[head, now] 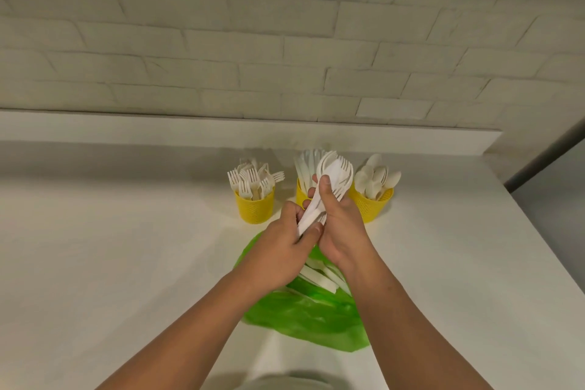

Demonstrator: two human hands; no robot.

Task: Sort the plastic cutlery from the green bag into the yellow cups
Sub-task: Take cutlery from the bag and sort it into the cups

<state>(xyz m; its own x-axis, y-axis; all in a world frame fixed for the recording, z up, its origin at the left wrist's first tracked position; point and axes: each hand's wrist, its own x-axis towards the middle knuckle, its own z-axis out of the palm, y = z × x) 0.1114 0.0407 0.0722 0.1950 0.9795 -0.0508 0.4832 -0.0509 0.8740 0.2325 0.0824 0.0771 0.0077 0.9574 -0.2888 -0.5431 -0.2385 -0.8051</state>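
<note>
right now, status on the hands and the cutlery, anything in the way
Left hand and right hand both grip a mixed cutlery bundle. Green bag holds more pieces. Middle yellow cup partly hidden behind the bundle.

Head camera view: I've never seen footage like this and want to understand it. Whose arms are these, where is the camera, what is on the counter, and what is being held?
There is no machine here. The single picture comes from a camera worn on a person's head, looking down at their own arms. The left hand and right hand together grip a bundle of white plastic cutlery; fork heads show at its top. On the white counter stand three yellow cups. The left cup holds forks, the middle cup, partly hidden behind the hands, seems to hold knives, and the right cup holds spoons. Nearer the person lies a green bag with more cutlery inside.
</note>
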